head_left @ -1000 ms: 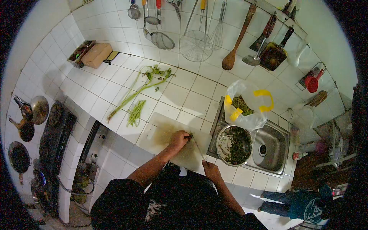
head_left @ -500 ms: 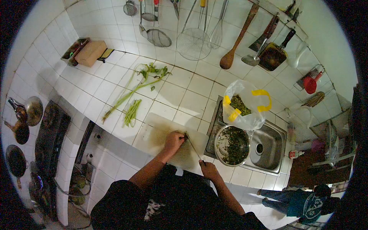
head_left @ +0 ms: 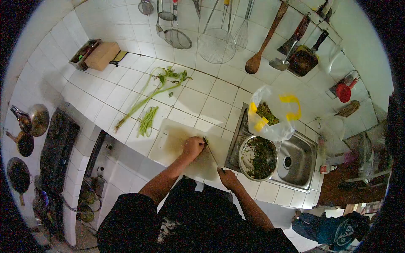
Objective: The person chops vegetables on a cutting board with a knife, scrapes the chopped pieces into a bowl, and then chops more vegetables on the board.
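A white cutting board (head_left: 168,145) lies at the front of the tiled counter. On it my left hand (head_left: 194,147) is closed, fingertips pinching a small bit of dark greens (head_left: 205,139). My right hand (head_left: 228,179) grips a knife (head_left: 213,156) by its handle near the board's right edge. The thin blade slants up and left, its tip end beside my left fingertips and the greens. To the right of the board, a metal bowl (head_left: 275,165) holds chopped dark greens (head_left: 259,158).
Leafy stalks (head_left: 145,101) and a pile of cut stems (head_left: 147,121) lie beyond the board. A plastic bag (head_left: 278,130) of greens stands behind the bowl, beside the sink (head_left: 303,175). Utensils, including a wooden spoon (head_left: 253,64), hang above. Another person (head_left: 333,230) is at lower right.
The whole view has shifted slightly. My hands and the knife keep nearly the same place on the board. The other person at lower right has changed position a little.
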Demonstrator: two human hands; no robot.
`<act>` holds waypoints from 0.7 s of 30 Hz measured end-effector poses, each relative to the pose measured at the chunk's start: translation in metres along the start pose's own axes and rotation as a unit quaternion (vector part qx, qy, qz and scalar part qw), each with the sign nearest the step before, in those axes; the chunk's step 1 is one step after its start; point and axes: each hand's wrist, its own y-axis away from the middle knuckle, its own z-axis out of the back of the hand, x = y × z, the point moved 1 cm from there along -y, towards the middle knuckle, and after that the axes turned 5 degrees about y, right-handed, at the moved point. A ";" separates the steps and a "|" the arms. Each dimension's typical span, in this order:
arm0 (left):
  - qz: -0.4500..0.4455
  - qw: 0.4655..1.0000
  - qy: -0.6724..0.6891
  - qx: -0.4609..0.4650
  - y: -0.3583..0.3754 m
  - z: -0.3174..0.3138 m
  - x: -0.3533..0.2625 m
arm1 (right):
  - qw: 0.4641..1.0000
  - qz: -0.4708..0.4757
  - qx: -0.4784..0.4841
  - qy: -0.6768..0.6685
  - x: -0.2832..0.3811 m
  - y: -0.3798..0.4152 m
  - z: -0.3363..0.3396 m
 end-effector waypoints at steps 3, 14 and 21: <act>0.012 1.000 -0.023 -0.006 0.002 -0.002 -0.003 | 0.990 0.124 -0.067 0.031 0.003 -0.012 -0.006; 0.004 0.998 0.023 -0.057 0.004 -0.003 -0.005 | 0.994 0.084 -0.054 0.053 -0.015 0.026 -0.002; 0.015 0.990 0.094 -0.106 0.008 -0.014 0.000 | 0.999 0.034 -0.013 0.033 -0.029 0.059 0.010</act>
